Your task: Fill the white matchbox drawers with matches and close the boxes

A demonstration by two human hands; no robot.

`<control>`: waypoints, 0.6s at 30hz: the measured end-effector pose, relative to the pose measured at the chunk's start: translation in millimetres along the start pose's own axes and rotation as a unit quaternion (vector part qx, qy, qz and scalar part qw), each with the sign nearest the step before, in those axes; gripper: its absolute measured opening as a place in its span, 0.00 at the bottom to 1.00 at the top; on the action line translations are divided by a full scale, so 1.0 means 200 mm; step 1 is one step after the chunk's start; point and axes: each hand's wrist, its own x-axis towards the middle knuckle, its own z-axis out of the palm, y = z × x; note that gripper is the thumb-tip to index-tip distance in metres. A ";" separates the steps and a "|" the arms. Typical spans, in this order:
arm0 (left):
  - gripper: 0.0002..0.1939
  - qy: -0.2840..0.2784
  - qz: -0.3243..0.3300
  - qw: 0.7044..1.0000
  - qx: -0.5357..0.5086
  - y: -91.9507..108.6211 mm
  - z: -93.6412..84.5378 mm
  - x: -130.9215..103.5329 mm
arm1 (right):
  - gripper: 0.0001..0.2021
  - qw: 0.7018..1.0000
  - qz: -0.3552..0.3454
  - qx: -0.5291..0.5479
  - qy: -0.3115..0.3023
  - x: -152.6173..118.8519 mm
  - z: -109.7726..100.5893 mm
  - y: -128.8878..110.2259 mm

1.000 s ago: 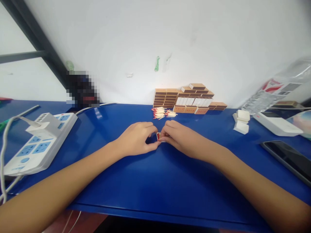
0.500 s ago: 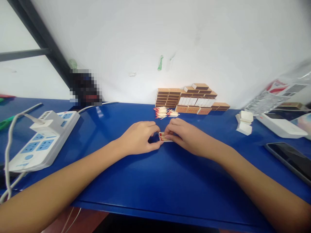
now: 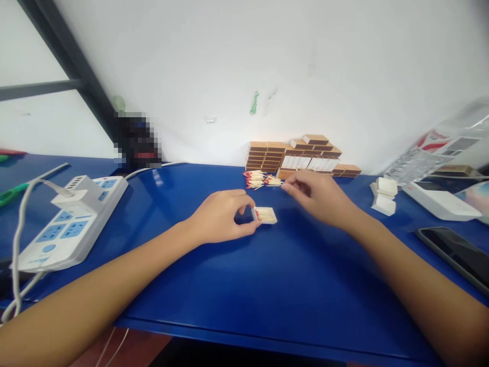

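My left hand (image 3: 225, 216) grips the left end of a small white matchbox tray (image 3: 266, 215) between thumb and fingers. Inside the tray lie matches with red heads, pointing to the left. Behind it on the blue table is a loose pile of matches (image 3: 255, 179), with a smaller bunch (image 3: 273, 180) at its right side. At the right end of that bunch my right hand (image 3: 319, 196) has thumb and forefinger pinched together on the tip of a match. The other fingers of that hand are curled.
Stacked matchboxes (image 3: 265, 155) stand against the wall behind the pile. To the right are white empty trays (image 3: 384, 196), a white device (image 3: 439, 199), a phone (image 3: 458, 255) and a plastic bottle (image 3: 428, 145). A power strip (image 3: 72, 224) with cables lies at left.
My right hand has left the tray and moved back and to the right, up to the matches by the stacked boxes. My left hand keeps hold of the tray, now more fully visible.
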 end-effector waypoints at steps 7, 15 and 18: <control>0.12 -0.045 -0.016 0.999 0.023 -0.02 0.01 0.00 | 0.09 0.999 0.049 -0.015 -0.019 0.08 0.10 0.17; 0.13 -0.069 0.000 0.997 0.039 0.00 0.02 0.00 | 0.07 0.995 0.088 -0.027 -0.042 0.12 0.16 0.19; 0.13 -0.064 0.000 0.997 0.038 0.00 0.02 0.00 | 0.06 0.992 0.105 -0.020 -0.073 0.11 0.14 0.17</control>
